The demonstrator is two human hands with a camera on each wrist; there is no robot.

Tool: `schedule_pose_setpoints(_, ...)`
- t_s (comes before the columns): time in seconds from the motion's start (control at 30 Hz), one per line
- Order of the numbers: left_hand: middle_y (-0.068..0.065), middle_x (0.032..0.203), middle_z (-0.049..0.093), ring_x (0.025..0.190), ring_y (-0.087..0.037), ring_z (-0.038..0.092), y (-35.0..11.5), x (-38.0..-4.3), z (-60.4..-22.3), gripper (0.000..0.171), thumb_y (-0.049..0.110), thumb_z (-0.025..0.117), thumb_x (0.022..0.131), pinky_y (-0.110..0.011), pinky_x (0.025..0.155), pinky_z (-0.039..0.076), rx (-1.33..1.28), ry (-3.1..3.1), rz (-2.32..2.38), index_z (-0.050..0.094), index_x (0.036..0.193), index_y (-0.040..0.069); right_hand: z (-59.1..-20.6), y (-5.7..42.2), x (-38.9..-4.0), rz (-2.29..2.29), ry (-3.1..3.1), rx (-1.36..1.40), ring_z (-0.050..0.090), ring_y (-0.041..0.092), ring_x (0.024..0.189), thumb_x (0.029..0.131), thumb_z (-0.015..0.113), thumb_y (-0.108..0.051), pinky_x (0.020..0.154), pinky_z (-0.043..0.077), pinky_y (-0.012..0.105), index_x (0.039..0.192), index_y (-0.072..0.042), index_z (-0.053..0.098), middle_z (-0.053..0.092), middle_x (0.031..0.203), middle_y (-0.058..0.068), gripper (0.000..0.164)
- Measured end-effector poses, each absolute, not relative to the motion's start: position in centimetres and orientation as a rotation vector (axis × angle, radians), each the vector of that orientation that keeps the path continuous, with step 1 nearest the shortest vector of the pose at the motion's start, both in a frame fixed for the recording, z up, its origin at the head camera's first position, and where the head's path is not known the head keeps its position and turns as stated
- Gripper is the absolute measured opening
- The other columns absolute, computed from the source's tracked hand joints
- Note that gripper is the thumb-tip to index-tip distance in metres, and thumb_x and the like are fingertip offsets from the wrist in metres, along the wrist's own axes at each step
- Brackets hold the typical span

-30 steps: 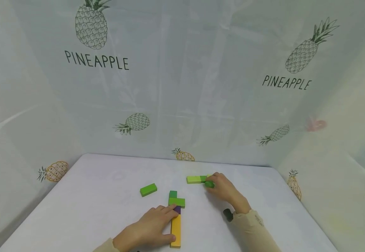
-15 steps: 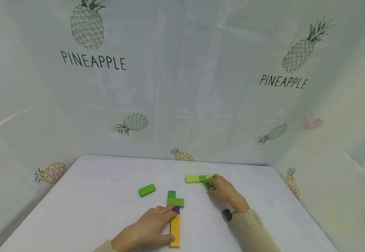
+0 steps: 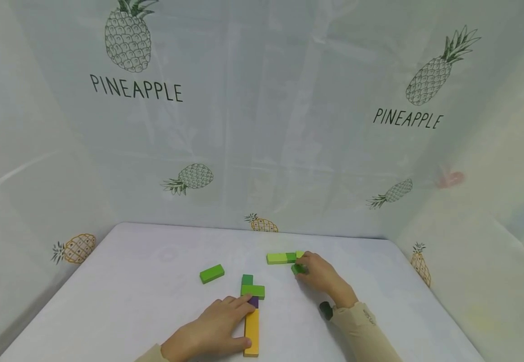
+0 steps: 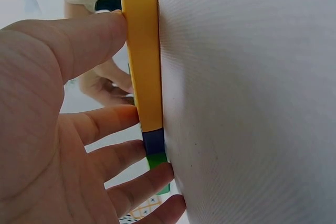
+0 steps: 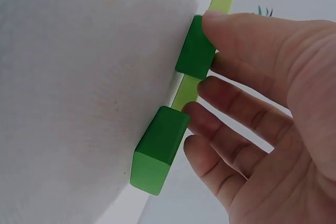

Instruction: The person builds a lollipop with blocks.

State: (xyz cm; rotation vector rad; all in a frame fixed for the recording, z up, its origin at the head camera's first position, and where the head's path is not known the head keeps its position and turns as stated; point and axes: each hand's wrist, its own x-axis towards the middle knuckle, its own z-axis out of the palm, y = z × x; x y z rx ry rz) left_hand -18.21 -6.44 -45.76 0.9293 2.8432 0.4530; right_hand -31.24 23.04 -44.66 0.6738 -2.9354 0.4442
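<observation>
My left hand [image 3: 216,324] lies at the left side of a long yellow block [image 3: 251,333], fingers mostly straight. Its thumb touches the near end, and its fingertips reach a small purple block [image 3: 254,301] and a green block [image 3: 253,290] beyond it. A darker green block [image 3: 247,279] sits at the far end of this row. Farther back, my right hand [image 3: 321,274] pinches a small green block [image 5: 195,51] by thumb and forefinger, low over the table. Behind that is a row with a light green block [image 3: 276,258]. Another green block [image 5: 157,148] lies near the other fingertips.
A loose green block [image 3: 212,273] lies on the white table [image 3: 153,291], left of the yellow row. A pineapple-print curtain [image 3: 262,125] surrounds the table's back and sides. A dark object [image 3: 326,310] is at the right sleeve's cuff.
The small green block in my right fingers has turned and come slightly nearer. My left hand stays on the yellow row. The head view has shifted a little.
</observation>
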Motion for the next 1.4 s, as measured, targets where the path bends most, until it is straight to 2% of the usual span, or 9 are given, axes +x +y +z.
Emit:
schedule_pose_setpoints(0.27, 0.001, 0.149, 0.038, 0.13, -0.022, 0.041, -6.4, -18.3, -45.8, 0.063, 0.061, 0.061, 0.082, -0.053, 0.102, 0.037, 0.924, 2.842, 0.456, 0.05, 0.135, 0.029, -44.5, 22.8, -31.1, 0.481, -2.946, 0.657, 0.059, 0.026, 0.107, 0.08, 0.076, -0.01, 0.095, 0.046, 0.046, 0.108, -0.008, 0.07, 0.066, 0.109, 0.005, 0.03)
schedule_pose_setpoints(0.5, 0.002, 0.149, 0.038, 0.13, -0.022, 0.041, -6.4, -18.3, -45.9, 0.062, 0.061, 0.061, 0.082, -0.053, 0.102, 0.037, 0.913, 2.834, 0.465, 0.05, 0.135, 0.029, -44.3, 22.3, -30.8, 0.535, -2.945, 0.74, 0.06, 0.023, 0.102, 0.081, 0.075, -0.01, 0.092, 0.048, 0.045, 0.109, -0.005, 0.069, 0.067, 0.106, 0.004, 0.03)
schedule_pose_setpoints(0.87, 0.003, 0.149, 0.038, 0.129, -0.022, 0.041, -6.2, -18.4, -45.8, 0.062, 0.062, 0.061, 0.082, -0.053, 0.102, 0.037, 0.885, 2.828, 0.454, 0.05, 0.135, 0.031, -44.6, 20.3, -30.4, 0.612, -2.938, 0.902, 0.056, 0.012, 0.087, 0.084, 0.073, -0.017, 0.081, 0.051, 0.036, 0.114, -0.007, 0.068, 0.066, 0.104, -0.001, 0.032)
schedule_pose_setpoints(1.17, 0.002, 0.15, 0.038, 0.13, -0.022, 0.041, -6.2, -18.3, -45.6, 0.062, 0.061, 0.061, 0.082, -0.053, 0.102, 0.037, 0.895, 2.834, 0.44, 0.05, 0.135, 0.031, -44.7, 18.1, -30.5, 0.62, -2.906, 1.006, 0.055, 0.01, 0.084, 0.085, 0.072, -0.017, 0.077, 0.05, 0.029, 0.115, -0.007, 0.068, 0.066, 0.104, 0.0, 0.032)
schedule_pose_setpoints(1.4, 0.001, 0.15, 0.038, 0.13, -0.023, 0.041, -6.3, -18.5, -45.9, 0.063, 0.062, 0.061, 0.082, -0.054, 0.101, 0.037, 0.901, 2.834, 0.445, 0.05, 0.135, 0.03, -44.9, 16.9, -30.7, 0.631, -2.92, 1.029, 0.055, 0.007, 0.089, 0.087, 0.07, -0.021, 0.082, 0.05, 0.029, 0.117, -0.012, 0.067, 0.065, 0.108, -0.005, 0.032)
